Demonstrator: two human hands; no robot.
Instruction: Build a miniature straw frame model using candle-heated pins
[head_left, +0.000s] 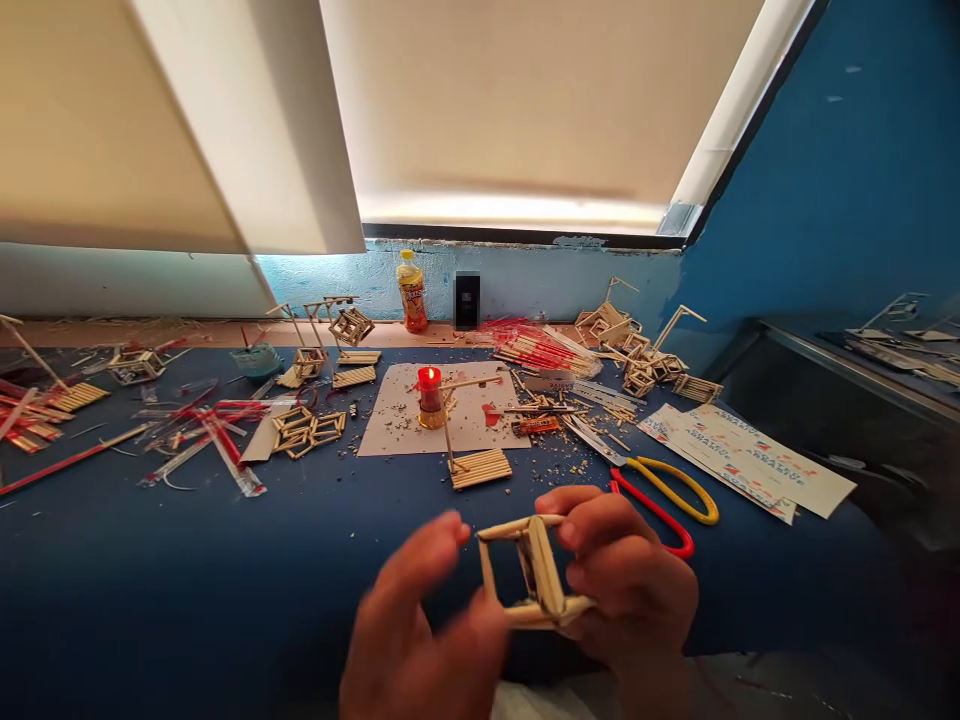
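Observation:
A small open frame of glued wooden sticks (551, 570) is held low in front of me, above the near part of the blue table. My right hand (637, 580) grips its right side, fingers bent around the sticks. At its left is my left hand (420, 620), thumb and forefinger spread apart. The blurred thumb overlaps the lower left corner; whether it touches cannot be told. Just beyond the hands stands a stick post with a crossbar on a slatted stick base (481, 468). Scissors with red and yellow handles (652, 485) lie by my right hand.
A lit red candle (430, 392) stands on a white sheet (390, 420) strewn with dark bits. An orange lighter (535, 426), sandpaper sheets (780, 460), stick bundles (544, 350), a drink bottle (412, 292), a small glue dish (256, 360) and other stick models (309, 432) lie around.

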